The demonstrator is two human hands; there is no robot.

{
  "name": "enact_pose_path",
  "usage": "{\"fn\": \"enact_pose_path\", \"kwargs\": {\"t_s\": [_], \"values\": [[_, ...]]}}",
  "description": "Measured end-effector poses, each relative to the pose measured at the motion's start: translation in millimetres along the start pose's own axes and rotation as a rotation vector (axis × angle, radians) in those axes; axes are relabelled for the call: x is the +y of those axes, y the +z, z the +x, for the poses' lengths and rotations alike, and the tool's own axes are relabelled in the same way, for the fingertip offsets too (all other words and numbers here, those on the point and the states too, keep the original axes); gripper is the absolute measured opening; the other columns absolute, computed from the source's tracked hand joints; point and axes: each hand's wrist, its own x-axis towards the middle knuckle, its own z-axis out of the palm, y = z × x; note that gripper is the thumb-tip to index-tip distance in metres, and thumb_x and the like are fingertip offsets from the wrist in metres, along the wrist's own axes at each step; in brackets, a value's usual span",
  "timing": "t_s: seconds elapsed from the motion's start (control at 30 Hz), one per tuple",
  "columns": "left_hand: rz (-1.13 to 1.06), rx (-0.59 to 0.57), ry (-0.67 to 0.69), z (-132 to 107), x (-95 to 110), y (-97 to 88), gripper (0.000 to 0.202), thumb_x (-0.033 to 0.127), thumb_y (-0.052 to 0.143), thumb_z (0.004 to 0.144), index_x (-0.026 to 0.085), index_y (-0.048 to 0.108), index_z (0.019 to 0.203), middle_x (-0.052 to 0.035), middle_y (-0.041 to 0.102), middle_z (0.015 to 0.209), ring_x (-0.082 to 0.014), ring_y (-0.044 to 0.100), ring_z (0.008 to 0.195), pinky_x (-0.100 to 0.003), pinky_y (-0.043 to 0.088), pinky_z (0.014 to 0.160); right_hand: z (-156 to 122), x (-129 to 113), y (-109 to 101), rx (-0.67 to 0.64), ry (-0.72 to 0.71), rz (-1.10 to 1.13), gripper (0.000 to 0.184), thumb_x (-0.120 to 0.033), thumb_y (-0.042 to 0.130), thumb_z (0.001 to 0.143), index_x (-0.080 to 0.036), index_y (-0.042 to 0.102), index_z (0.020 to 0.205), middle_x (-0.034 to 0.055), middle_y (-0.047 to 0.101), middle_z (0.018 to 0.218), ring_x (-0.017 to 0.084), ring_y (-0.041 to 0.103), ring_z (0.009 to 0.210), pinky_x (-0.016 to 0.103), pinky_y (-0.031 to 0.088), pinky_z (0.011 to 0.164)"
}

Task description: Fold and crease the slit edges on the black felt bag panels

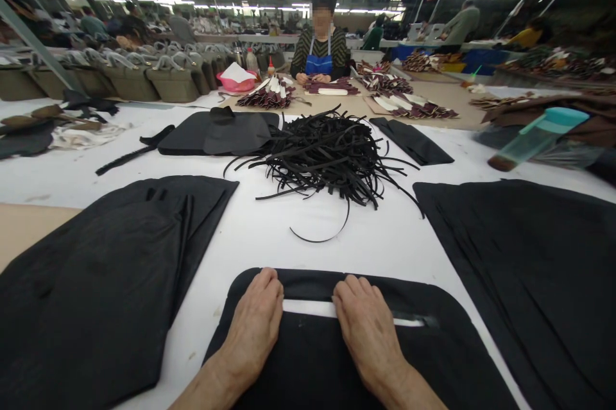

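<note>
A black leather-like panel (308,362) with rounded corners lies in front of me on the white tabletop (269,230). Across its upper part runs a long narrow slot, through which white shows. My left hand (255,323) is closed on the band above the slot, near its left end, with the fingers curled over. Farther right, my right hand (368,323) grips the same band, its fingertips bent and partly hidden. At the slot's right end there is a shiny patch.
Beyond the panel lies a tangled heap of black strips (327,153). Stacks of black pieces lie at left (96,275) and right (539,269). A teal-lidded bottle (539,137) leans at the right. Across the table sits a co-worker (318,44) among maroon pieces.
</note>
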Motion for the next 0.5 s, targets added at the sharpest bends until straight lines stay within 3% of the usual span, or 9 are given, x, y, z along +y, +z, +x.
{"fn": "enact_pose_path", "kwargs": {"t_s": [0.2, 0.5], "values": [[0.053, 0.029, -0.038, 1.5, 3.5, 1.3, 0.024, 0.011, 0.032, 0.088, 0.020, 0.047, 0.072, -0.0055, 0.050, 0.083, -0.0200, 0.053, 0.078, -0.033, 0.047, 0.070, 3.6, 0.0, -2.3, -0.053, 0.059, 0.032, 0.020, -0.009, 0.049, 0.086, -0.022, 0.054, 0.073, 0.0023, 0.056, 0.077, 0.022, 0.047, 0.076, 0.035, 0.029, 0.068], [0.120, 0.021, -0.057, 4.2, 6.2, 0.7, 0.023, 0.008, 0.033, 0.087, 0.020, 0.043, 0.070, -0.0046, 0.049, 0.083, -0.0187, 0.052, 0.078, -0.031, 0.047, 0.069, 6.1, 1.1, -6.3, -0.086, 0.068, 0.045, 0.019, -0.010, 0.048, 0.088, -0.021, 0.056, 0.074, 0.0026, 0.058, 0.079, 0.020, 0.049, 0.076, 0.033, 0.031, 0.067]]}}
